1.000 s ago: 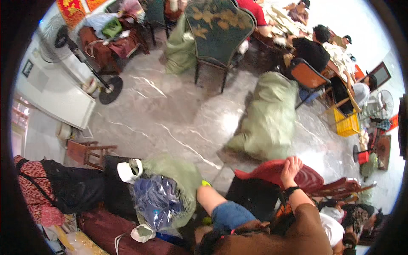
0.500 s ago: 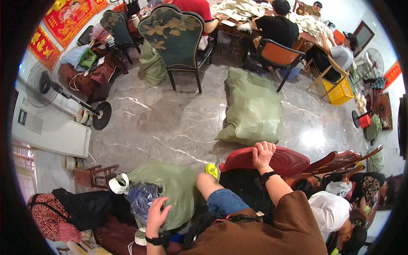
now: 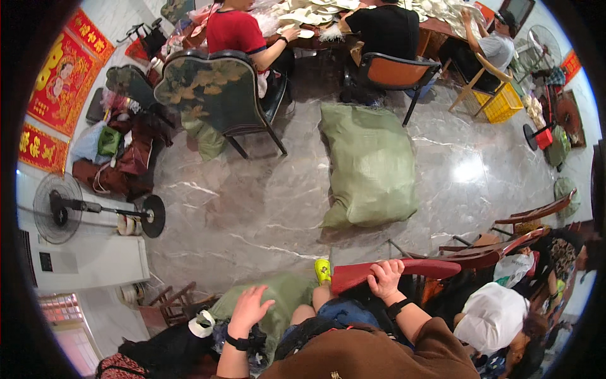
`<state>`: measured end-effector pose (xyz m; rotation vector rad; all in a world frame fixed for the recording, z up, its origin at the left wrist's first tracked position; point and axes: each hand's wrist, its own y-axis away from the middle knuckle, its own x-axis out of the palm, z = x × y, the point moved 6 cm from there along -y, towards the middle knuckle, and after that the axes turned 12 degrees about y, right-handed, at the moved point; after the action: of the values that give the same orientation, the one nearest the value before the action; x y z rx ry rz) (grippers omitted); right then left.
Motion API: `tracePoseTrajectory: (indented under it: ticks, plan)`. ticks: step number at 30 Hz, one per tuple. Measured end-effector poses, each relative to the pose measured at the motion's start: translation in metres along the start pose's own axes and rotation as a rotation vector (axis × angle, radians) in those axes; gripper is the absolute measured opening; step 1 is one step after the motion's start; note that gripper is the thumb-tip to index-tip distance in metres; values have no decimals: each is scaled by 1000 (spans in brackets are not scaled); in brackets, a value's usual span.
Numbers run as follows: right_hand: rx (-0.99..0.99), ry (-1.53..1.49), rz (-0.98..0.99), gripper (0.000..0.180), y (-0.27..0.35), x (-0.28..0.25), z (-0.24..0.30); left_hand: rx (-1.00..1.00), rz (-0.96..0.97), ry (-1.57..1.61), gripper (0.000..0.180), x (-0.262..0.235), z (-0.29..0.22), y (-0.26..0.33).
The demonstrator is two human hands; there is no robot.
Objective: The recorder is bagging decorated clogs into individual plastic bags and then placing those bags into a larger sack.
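Observation:
My right hand is closed over the edge of a red padded panel, which looks like a chair's back or seat. My left hand hovers with its fingers stretched out and holds nothing. Beneath and beside it lies a pale green woven sack, with a white ring-shaped piece and dark clear-wrapped stuff at its left. A yellow clog shows on my foot, just left of the red panel.
A full green sack lies on the marble floor ahead. Dark painted chair and orange-backed chair stand by the work table, where people handle pale pieces. Standing fan is left; wooden chairs and a person in white are right.
My view has tilted up and shifted. The red panel now shows nearly edge-on, with my right hand still on it. My left hand has risen over the sack, its fingers straighter.

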<state>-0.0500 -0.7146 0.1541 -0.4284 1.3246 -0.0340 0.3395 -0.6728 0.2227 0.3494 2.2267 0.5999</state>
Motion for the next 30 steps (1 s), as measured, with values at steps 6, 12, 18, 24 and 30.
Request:
tracePoseTrajectory:
  ticks: [6,12,18,24,30]
  plan:
    - [126,-70,-48,15,-17,-23,8,201,86,-111,53,-11,-37,-38]
    - [226,-114,-35,20,-24,-30,0,311,223,-192,54,-27,-97,-82]
    - [342,-142,-33,26,-32,-32,-2,374,339,-271,55,-36,-115,-133]
    - [412,-138,37,19,-39,-32,2,362,547,-424,56,-41,-88,-226]
    - [652,-95,178,7,-62,-25,8,454,676,-470,59,-59,-67,-344]
